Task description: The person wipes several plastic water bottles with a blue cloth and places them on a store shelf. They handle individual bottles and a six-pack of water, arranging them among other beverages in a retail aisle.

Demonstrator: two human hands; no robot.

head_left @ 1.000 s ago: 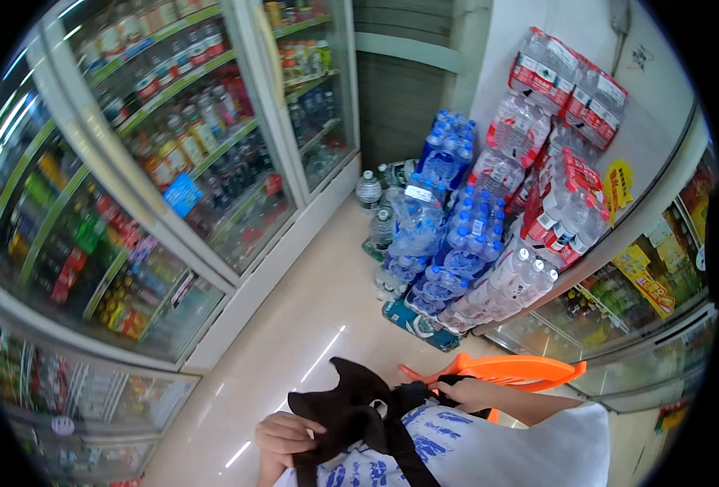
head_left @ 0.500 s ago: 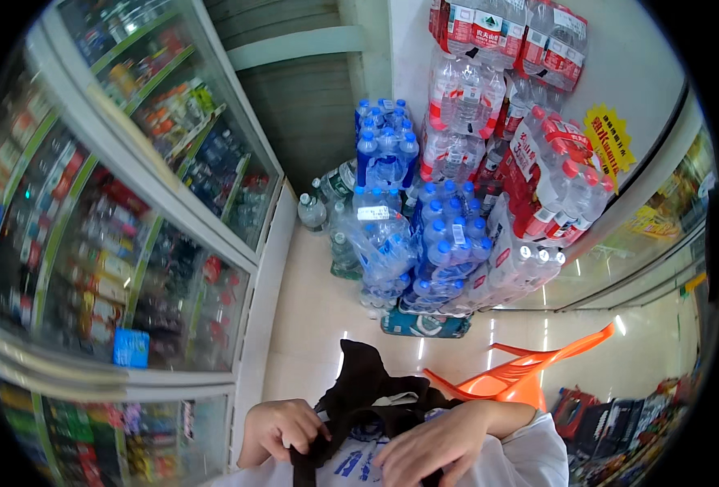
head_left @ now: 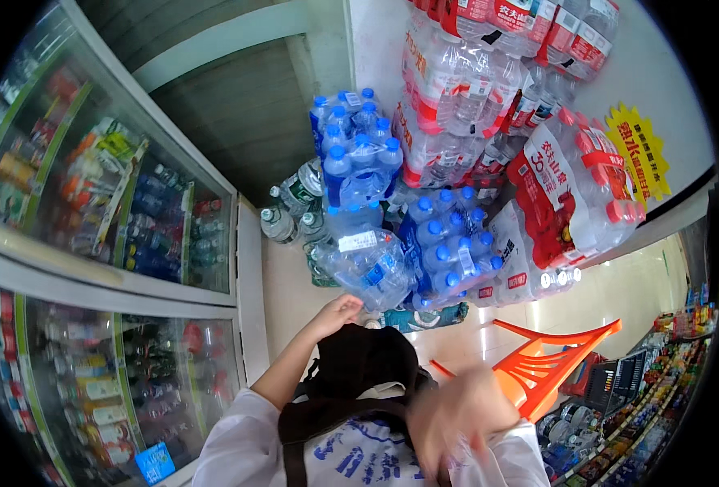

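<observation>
My left hand (head_left: pixel 337 315) is stretched forward beside the front of the clear plastic-wrapped pack of large water bottles (head_left: pixel 372 264). Its fingers are extended; whether they touch the wrap I cannot tell. My right hand (head_left: pixel 461 414) is a motion blur at the right of my chest, close to the dark strap. A black cloth bag (head_left: pixel 363 357) with shoulder straps hangs on my front, over a white shirt with blue print. Past my left hand lie blue-capped bottle packs (head_left: pixel 453 252) and a green-wrapped pack (head_left: pixel 424 316) on the floor.
Glass-door drink coolers (head_left: pixel 104 276) line the left side. Red-wrapped bottle packs (head_left: pixel 570 191) are stacked high at the right against a white panel. An orange plastic chair (head_left: pixel 550 369) stands at the right, with a dark basket (head_left: pixel 615 381) and stocked shelves beyond.
My view has moved closer to the bottle packs. My left hand has let go of the dark strap and reached forward. The right hand, beside the strap before, is now smeared by motion.
</observation>
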